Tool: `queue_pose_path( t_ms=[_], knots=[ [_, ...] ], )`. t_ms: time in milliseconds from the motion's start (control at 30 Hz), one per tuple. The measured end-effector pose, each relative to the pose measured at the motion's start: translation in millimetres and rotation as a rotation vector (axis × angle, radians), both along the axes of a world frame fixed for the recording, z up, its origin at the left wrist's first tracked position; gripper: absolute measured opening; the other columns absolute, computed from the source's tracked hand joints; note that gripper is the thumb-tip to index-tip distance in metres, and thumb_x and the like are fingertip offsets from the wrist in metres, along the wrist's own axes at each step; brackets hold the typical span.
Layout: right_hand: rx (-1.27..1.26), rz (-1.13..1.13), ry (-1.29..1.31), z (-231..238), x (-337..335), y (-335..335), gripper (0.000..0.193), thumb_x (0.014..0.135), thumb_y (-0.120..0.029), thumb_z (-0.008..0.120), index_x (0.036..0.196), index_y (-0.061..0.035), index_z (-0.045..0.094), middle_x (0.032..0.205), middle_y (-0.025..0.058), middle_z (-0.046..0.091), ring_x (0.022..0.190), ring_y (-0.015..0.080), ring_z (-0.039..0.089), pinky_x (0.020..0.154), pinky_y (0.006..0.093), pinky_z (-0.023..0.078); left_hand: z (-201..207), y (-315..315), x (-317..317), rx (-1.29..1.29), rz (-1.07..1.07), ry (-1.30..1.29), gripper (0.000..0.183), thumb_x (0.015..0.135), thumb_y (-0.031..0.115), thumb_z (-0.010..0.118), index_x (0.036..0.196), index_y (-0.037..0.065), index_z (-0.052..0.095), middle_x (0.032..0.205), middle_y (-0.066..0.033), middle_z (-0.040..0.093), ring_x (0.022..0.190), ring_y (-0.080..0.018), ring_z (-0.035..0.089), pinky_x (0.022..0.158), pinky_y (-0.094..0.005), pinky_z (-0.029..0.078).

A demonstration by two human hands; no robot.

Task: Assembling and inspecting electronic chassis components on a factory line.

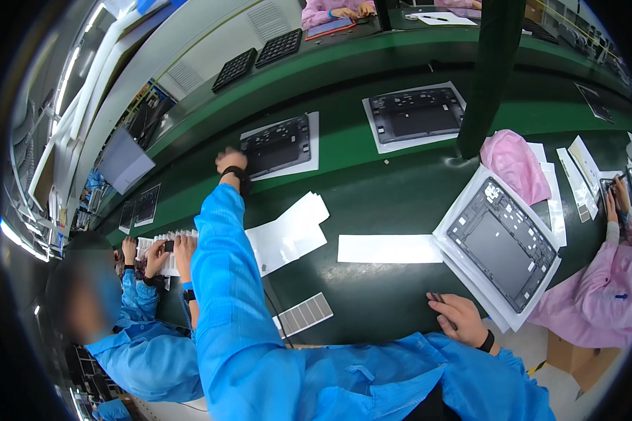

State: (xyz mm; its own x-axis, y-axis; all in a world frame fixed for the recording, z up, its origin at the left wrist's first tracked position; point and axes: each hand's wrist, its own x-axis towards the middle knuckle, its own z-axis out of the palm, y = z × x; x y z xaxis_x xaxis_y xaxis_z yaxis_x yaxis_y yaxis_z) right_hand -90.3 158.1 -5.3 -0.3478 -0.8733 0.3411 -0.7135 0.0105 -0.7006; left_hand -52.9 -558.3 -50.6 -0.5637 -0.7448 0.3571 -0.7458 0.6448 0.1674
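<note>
My left arm reaches far forward over the green bench. At its end my left hand [231,160], smeared by motion, is at the left edge of a dark tablet housing [277,147] on a white sheet; whether it touches the housing I cannot tell. My right hand [461,320] rests low near the bench's front edge, its fingers closed round a thin dark tool [437,300], possibly tweezers. Right of it a second tablet housing [502,242] lies tilted on a stack of white sheets. Between my arms are a white strip [390,249] and loose glossy white sheets [288,235].
Another tablet housing [416,112] lies further back, left of a dark green post [491,77]. A pink cloth bundle [515,167] sits beside the stack. A strip of grey pads [304,315] lies near the front edge. Co-workers in blue [147,358] and pink [597,295] flank me.
</note>
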Motion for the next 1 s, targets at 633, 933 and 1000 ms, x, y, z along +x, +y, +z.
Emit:
queue_pose_path(
  t_ms=[633, 933, 1000],
  knots=[
    [-0.167, 0.024, -0.047, -21.6, 12.5, -4.0, 0.029, 0.090, -0.016, 0.059, 0.117, -0.0064, 0.061, 0.108, 0.0158, 0.062, 0.095, 0.0331, 0.061, 0.082, 0.0398, 0.051, -17.6, 143.4, -247.0, 0.140, -0.531, -0.140, 0.035, 0.090, 0.025, 0.046, 0.117, 0.007, 0.062, 0.124, -0.0149, 0.061, 0.114, -0.0328, 0.058, 0.095, -0.0407, 0.047],
    [-0.128, -0.035, -0.260, -9.6, 9.6, 8.2, 0.030, 0.097, -0.018, 0.049, 0.123, -0.0042, 0.055, 0.112, 0.0145, 0.060, 0.101, 0.0323, 0.059, 0.085, 0.0386, 0.048, 113.0, 225.8, -170.3, 0.271, -0.221, 0.672, 0.032, 0.096, 0.017, 0.046, 0.102, -0.013, 0.055, 0.100, -0.0333, 0.062, 0.096, -0.0494, 0.058, 0.081, -0.0459, 0.045],
    [-0.153, -0.032, -0.354, -3.6, 10.7, -1.4, 0.030, 0.098, -0.017, 0.047, 0.124, -0.0038, 0.055, 0.118, 0.0140, 0.059, 0.110, 0.0294, 0.057, 0.093, 0.0354, 0.046, 121.8, 216.2, -117.3, 0.246, -0.225, 0.806, 0.032, 0.096, 0.017, 0.047, 0.108, -0.011, 0.056, 0.096, -0.0282, 0.064, 0.089, -0.0428, 0.060, 0.078, -0.0417, 0.046]
  ],
)
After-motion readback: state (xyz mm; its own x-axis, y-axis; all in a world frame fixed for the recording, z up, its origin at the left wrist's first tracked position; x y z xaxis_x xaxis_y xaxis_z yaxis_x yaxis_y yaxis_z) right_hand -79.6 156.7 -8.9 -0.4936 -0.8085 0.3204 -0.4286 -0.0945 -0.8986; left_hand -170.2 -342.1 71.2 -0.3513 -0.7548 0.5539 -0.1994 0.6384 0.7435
